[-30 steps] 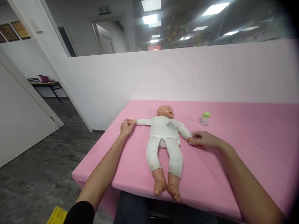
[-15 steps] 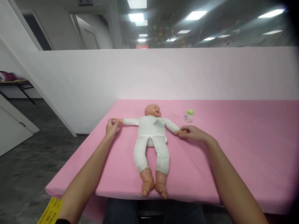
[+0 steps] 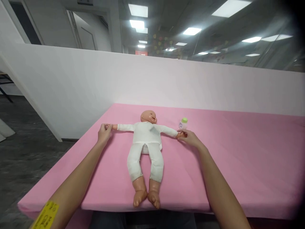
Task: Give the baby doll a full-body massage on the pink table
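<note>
A baby doll [image 3: 145,143] in a white suit lies on its back on the pink mat [image 3: 238,159], head away from me, feet at the near edge. Its arms are spread out to both sides. My left hand [image 3: 104,133] pinches the doll's hand on the left. My right hand [image 3: 188,137] grips the doll's other hand on the right. A small clear bottle with a green cap [image 3: 183,123] stands on the mat just beyond my right hand.
A low white partition wall [image 3: 152,79] runs behind the mat. Grey floor [image 3: 21,149] lies to the left of the mat, with a doorway far back. A yellow band [image 3: 46,214] sits on my left arm.
My right hand has drawn the doll's arm outward and upward, so both arms now lie nearly straight out. The view has shifted right and the doll sits more central.
</note>
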### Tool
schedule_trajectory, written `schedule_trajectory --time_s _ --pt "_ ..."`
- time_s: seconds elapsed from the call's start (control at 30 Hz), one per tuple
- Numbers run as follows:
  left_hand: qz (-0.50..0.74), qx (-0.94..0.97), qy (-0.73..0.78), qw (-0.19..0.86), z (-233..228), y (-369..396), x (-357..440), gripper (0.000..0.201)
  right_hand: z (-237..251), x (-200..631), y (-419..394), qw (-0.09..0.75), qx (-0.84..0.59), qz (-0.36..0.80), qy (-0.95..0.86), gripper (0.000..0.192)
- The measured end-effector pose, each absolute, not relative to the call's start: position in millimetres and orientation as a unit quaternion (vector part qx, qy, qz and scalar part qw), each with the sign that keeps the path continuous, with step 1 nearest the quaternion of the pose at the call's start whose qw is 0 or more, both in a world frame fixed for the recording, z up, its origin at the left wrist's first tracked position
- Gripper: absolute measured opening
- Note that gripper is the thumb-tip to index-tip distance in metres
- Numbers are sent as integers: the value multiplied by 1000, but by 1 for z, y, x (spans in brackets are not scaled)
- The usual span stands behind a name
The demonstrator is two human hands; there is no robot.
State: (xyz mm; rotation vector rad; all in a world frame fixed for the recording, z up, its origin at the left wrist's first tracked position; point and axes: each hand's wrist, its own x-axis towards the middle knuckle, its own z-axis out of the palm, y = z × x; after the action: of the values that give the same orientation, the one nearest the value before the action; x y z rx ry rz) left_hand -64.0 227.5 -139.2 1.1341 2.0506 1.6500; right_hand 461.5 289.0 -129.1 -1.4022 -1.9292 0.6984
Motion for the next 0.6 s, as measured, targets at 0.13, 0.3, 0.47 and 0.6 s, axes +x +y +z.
schedule_trajectory --time_s 0.13,0.3,0.47,0.6 --pt "546 393 729 124 -134 225 -63 33 -134 462 291 347 -531 278 -721 54" --pt "495 427 749 103 -128 221 -64 35 -149 463 301 371 -511 330 -702 56" --pt "431 451 779 62 -128 224 -69 38 -154 463 307 399 -480 395 -674 60" --pt "413 451 790 39 -130 228 -73 39 -149 463 303 393 -476 415 -668 60"
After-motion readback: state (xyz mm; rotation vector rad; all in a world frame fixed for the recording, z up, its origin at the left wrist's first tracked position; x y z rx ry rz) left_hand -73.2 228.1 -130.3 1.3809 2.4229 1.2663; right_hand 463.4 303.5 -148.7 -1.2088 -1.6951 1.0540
